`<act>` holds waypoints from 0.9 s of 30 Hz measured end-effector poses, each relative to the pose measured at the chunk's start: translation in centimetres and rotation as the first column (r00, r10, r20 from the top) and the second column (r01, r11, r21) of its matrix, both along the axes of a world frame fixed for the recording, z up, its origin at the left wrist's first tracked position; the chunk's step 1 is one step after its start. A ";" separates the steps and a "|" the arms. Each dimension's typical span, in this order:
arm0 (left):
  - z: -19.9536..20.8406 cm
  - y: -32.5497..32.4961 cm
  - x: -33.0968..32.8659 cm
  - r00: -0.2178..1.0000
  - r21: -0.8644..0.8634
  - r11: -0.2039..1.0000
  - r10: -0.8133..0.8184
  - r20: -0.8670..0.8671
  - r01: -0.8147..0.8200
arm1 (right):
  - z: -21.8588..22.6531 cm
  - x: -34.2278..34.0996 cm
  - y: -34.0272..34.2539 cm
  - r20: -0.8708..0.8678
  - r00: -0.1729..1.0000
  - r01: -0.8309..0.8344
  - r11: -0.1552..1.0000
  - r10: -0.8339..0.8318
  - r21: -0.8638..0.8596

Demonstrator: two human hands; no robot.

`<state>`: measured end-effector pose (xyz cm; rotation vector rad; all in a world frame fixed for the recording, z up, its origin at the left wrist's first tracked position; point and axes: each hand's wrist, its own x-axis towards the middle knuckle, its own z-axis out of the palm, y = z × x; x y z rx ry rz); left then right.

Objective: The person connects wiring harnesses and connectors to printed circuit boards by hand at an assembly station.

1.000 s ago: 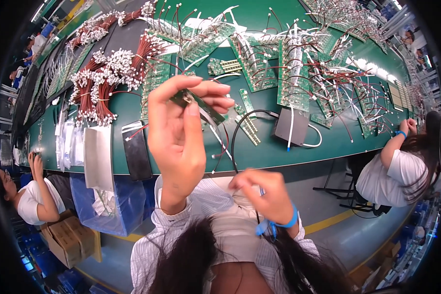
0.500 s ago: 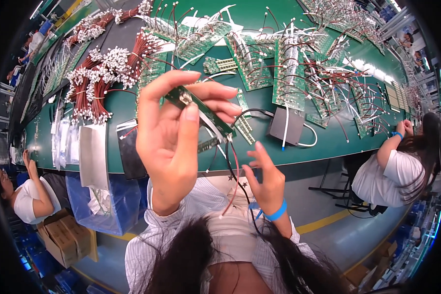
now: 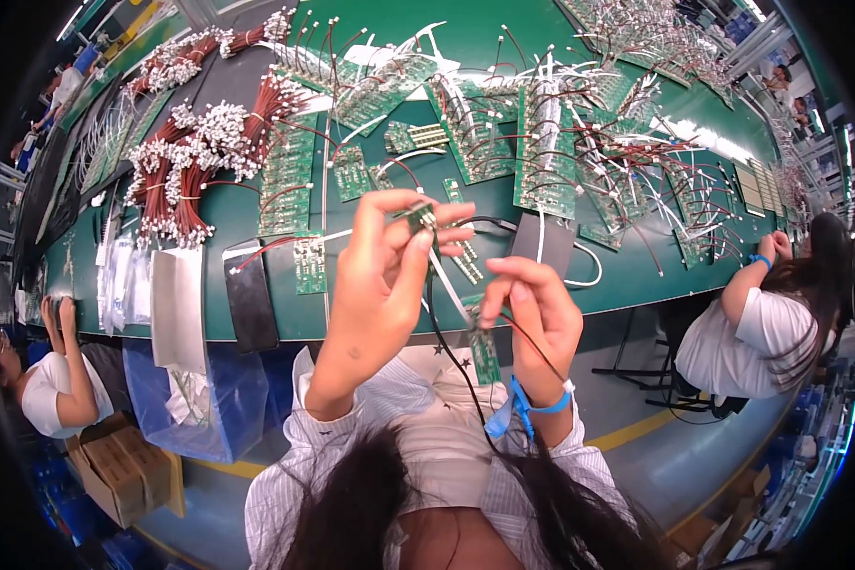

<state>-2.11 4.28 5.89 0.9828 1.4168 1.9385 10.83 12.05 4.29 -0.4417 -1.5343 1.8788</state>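
Note:
My left hand (image 3: 375, 280) pinches a small green circuit board (image 3: 419, 218) between thumb and fingers, above the table's near edge. A flat white cable (image 3: 451, 287) slants from it down to my right hand (image 3: 541, 328). Closed at the fingertips, my right hand grips a second small green circuit board (image 3: 485, 359), which hangs below the fingers. A thin red-brown wire (image 3: 534, 344) with a white plug trails across that hand. My fingers partly cover both boards. A blue band with a black cord (image 3: 465, 375) is round my right wrist.
On the green table (image 3: 389, 318) lie bundles of red-brown wires (image 3: 176, 180), several wired board panels (image 3: 546, 142), a dark grey box (image 3: 544, 237) and a black slab (image 3: 250, 299). A blue bag (image 3: 199, 399) hangs at the front left. Co-workers sit left and right (image 3: 746, 332).
My left hand has lowered and moved right, its board turning end-on. My right hand, fingers apart before, has risen and closed on a second board, with the white cable now stretched between both hands.

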 end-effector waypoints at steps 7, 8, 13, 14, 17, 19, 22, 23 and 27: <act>-0.2 0.1 0.9 0.998 -0.060 0.998 0.034 0.053 -0.031 | 0.2 -1.3 1.6 -0.338 0.932 -0.208 0.956 0.129 -0.207; -0.2 0.1 0.9 0.998 -0.064 0.997 0.051 0.038 -0.049 | 0.1 -1.4 1.7 -0.522 0.831 -0.365 0.897 0.192 -0.251; -0.8 0.0 1.4 0.998 -0.109 0.993 0.043 0.051 -0.037 | 1.3 -2.4 1.4 -0.588 0.780 -0.465 0.827 0.213 -0.317; -0.7 0.0 1.5 0.998 -0.110 0.993 0.046 0.046 -0.040 | 1.0 -2.3 1.7 -0.589 0.780 -0.462 0.829 0.211 -0.315; -0.1 -0.5 1.8 0.997 -0.078 0.994 0.073 0.022 -0.071 | 0.4 -2.6 1.6 -0.363 0.924 -0.263 0.892 0.124 -0.367; 0.5 -1.0 2.0 0.996 -0.054 0.996 0.079 0.040 -0.077 | 0.7 -2.6 1.7 -0.232 0.967 -0.183 0.918 0.103 -0.353; 0.7 -1.5 2.2 0.999 0.014 1.000 0.020 -0.027 -0.020 | 0.2 -3.1 1.9 -0.158 0.984 -0.126 0.936 0.077 -0.329; 0.7 -1.8 2.3 0.999 0.021 1.000 0.020 -0.049 -0.019 | 0.1 -3.3 1.7 -0.091 0.996 -0.042 0.962 0.018 -0.269; 0.4 -1.9 2.4 0.993 0.092 0.992 -0.077 -0.085 0.085 | 0.2 -3.7 1.3 -0.017 0.999 0.033 0.985 -0.037 -0.168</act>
